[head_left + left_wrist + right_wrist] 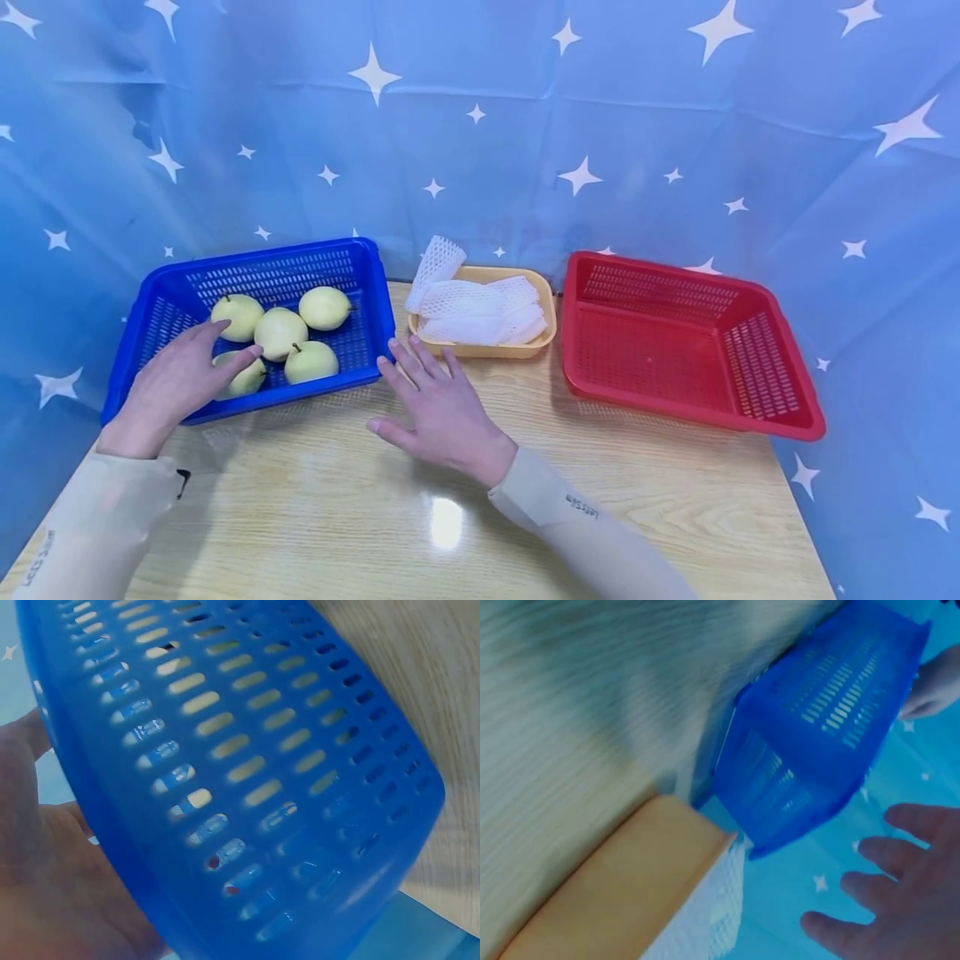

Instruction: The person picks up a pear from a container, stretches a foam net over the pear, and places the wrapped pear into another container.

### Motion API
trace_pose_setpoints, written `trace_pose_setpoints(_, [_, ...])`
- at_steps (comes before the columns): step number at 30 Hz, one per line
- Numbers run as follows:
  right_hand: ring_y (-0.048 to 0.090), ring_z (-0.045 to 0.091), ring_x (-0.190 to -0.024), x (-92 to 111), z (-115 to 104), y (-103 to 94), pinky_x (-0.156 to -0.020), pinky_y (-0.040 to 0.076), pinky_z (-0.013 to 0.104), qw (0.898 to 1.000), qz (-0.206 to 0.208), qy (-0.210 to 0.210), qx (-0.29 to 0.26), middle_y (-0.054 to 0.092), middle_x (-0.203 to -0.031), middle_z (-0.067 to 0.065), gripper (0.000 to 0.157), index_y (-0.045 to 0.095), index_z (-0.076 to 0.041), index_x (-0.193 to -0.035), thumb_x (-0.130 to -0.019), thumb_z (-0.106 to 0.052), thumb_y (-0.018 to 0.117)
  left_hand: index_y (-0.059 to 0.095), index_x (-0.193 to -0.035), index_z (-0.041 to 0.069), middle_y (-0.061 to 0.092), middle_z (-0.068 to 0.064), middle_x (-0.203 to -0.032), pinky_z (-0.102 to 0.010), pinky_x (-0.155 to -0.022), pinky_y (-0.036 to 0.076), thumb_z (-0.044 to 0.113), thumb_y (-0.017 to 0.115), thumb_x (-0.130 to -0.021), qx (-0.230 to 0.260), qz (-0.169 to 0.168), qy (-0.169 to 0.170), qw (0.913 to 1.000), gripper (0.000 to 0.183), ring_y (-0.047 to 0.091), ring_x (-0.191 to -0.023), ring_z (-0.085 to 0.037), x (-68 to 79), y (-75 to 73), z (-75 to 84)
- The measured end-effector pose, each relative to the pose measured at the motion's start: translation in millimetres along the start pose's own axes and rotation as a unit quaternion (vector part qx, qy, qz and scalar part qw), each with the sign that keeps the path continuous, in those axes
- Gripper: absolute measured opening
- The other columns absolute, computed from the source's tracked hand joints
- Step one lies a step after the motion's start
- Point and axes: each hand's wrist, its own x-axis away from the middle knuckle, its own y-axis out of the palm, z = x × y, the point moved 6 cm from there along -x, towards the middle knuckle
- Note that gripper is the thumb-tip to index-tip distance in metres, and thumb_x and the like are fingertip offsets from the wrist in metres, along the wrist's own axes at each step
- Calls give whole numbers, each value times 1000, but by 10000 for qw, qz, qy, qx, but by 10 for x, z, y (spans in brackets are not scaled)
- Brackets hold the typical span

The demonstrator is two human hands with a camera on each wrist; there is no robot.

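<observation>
Several pale yellow-green pears (325, 308) lie in the blue perforated basket (381, 308) on the left. My left hand (176, 379) reaches over that basket's near-left rim, with thumb and fingers apart above the nearest-left pear (243, 379). Whether it touches a pear cannot be told; in the left wrist view the basket wall (225, 757) hides the fingertips. My right hand (450, 417) hovers palm down with fingers spread, holding nothing, between the blue basket and a small yellow tray (495, 352). White foam net sleeves (480, 308) are heaped in the tray, one leaning up at its left end.
A red perforated basket (645, 350) with nothing in it stands on the right. All the containers sit along the back of a wood-grain table (315, 500). Behind them hangs a blue curtain (480, 167) with white stars.
</observation>
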Motion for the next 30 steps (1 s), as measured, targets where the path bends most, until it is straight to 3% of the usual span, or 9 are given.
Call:
trace_pose_setpoints(11, [11,23,-158,-118,-119,170,-128,9,48,9989,-453,-127,13,18,-171,10,88,30,-7,-162,-103,-72,27,27,-154,-16,28,-46,-152,-79,-107,25,70,57,-96,52,-894,153,9959,108,24,-138,-65,-145,141,-62])
trace_pose_setpoints(16, [12,23,-158,-139,-145,189,-127,13,48,9986,-495,-184,41,19,-170,11,89,29,-6,-162,-103,-72,28,29,-152,-18,31,-48,-148,-77,-104,33,64,67,-93,-86,-1018,301,9943,108,31,-133,-67,-204,158,-60])
trace_pose_setpoints(23, [13,25,-158,-142,-153,191,-127,12,48,9982,-555,-187,112,19,-170,12,90,29,-6,-163,-102,-73,30,39,-141,-22,48,-48,-134,-71,-93,45,60,73,-90,-388,-1359,357,9893,103,48,-120,-65,-266,238,-72])
trace_pose_setpoints(27, [13,25,-158,-137,-161,190,-127,12,48,9981,-585,-170,44,18,-171,12,91,29,-6,-163,-102,-73,29,48,-131,-19,62,-37,-114,-61,-81,51,49,78,-89,-225,-1446,317,9887,85,60,-101,-52,-270,247,-78])
trace_pose_setpoints(30, [11,24,-158,-132,-154,186,-127,12,48,9981,-598,-135,34,17,-171,11,91,28,-6,-163,-102,-74,28,53,-119,-13,63,-22,-96,-49,-71,50,41,82,-86,-89,-1374,346,9899,69,59,-85,-37,-274,236,-81])
